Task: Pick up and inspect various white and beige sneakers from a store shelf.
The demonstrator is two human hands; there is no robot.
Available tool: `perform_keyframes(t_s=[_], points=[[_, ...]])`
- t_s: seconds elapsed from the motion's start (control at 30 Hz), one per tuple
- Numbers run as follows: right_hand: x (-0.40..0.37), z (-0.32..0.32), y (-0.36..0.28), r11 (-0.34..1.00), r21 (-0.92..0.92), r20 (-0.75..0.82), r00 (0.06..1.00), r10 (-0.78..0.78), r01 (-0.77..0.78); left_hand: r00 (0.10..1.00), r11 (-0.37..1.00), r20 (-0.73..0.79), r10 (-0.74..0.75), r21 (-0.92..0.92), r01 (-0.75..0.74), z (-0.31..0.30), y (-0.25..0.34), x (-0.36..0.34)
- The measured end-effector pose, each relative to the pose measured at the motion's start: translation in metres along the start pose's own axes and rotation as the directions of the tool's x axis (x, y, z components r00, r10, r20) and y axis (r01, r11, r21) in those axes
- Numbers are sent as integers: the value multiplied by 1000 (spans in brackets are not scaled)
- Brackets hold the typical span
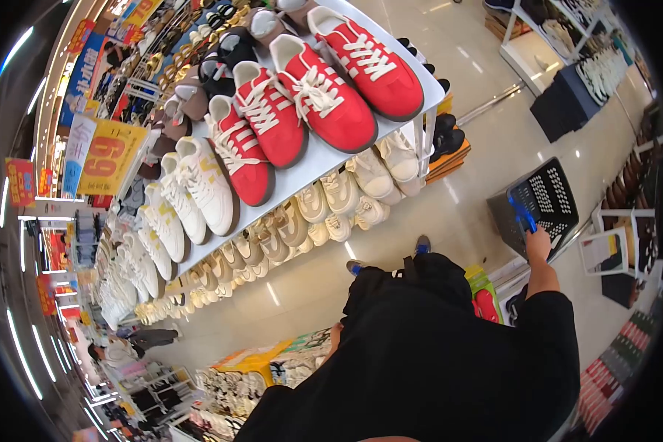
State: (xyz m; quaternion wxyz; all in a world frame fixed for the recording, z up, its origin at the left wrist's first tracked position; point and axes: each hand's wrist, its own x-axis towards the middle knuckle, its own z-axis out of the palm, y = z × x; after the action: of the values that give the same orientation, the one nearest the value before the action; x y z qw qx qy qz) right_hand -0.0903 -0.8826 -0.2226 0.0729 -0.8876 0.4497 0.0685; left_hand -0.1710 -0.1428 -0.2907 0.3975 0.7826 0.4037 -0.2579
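My right hand [538, 241] is closed round the blue handle [523, 214] of a dark grey shopping basket [504, 221] at the right. Low in the middle, my left hand [336, 337] hangs beside my black clothing; its fingers are mostly hidden. Ahead stands a shelf whose white top [295, 177] carries several red shoes [324, 103] with white laces and, further left, white shoes [208, 184]. Neither hand touches the shoes.
Cream and beige shoes [339, 193] line a lower shelf. A yellow price sign [113, 158] stands at the left. Another person [118, 355] is in the lower left distance. Shoe racks [626, 239] run along the right, beyond the shiny floor [449, 188].
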Motion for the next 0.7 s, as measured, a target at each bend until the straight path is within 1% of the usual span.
perform_keyframes(t_s=[0.13,0.2,0.27,0.3,0.33,0.37,0.43,0.53,0.6,0.7], points=[[-1,-8,17,997,-23,54,996,-66,68,991,992,112,67,98,-78,22,13,9],[2,-2,29,991,-49,60,991,-123,126,985,979,160,69,181,-98,26,12,10],[5,-5,39,985,-38,84,983,-162,166,969,940,237,70,310,-143,27,9,10],[6,-1,49,973,-37,31,973,-227,228,957,898,282,68,402,-182,27,8,12],[9,-1,61,970,-78,57,973,-225,229,943,838,328,55,498,-222,23,4,8],[12,0,65,963,-82,42,966,-254,257,926,750,376,26,606,-267,22,6,3],[15,-6,73,948,-100,40,954,-298,301,890,626,454,-43,706,-330,14,-2,-6],[23,-18,84,932,-141,76,942,-327,335,833,500,540,-120,758,-419,10,-16,-17],[25,-11,97,923,-179,110,939,-325,341,791,453,590,-163,757,-471,7,-26,-26],[31,-7,111,880,-225,159,907,-391,418,723,384,661,-199,732,-563,12,-31,-37]])
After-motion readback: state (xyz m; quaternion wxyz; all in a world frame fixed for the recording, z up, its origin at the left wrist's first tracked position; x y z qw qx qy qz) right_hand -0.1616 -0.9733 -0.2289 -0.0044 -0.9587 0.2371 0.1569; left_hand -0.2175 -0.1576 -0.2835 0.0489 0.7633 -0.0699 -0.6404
